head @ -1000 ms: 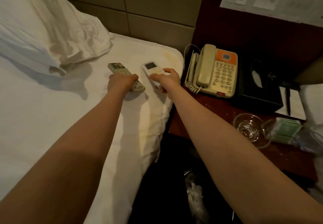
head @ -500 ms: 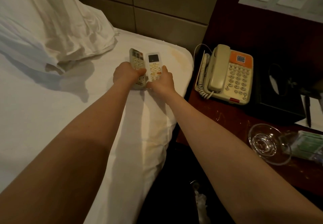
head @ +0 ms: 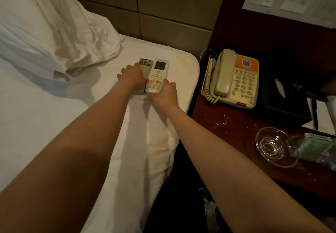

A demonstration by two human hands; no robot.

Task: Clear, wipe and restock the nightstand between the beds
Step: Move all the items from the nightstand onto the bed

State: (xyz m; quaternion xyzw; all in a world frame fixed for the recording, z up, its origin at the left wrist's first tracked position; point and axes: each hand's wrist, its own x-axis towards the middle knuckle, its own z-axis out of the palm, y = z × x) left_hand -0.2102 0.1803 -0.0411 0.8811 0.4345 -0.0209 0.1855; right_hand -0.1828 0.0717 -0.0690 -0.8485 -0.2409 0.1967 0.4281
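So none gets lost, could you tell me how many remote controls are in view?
2. The grey remote lies on the bed under the left hand; the white remote lies beside it, its near end held by the right hand. Others may be hidden.

Arms outstretched, left hand (head: pixel 133 78) apparently gripping the grey remote (head: pixel 145 64), right hand (head: pixel 164 93) gripping the white remote (head: pixel 157 75).

I'm watching through one head camera, looking forward and down from close in front of the nightstand (head: pixel 227 123).
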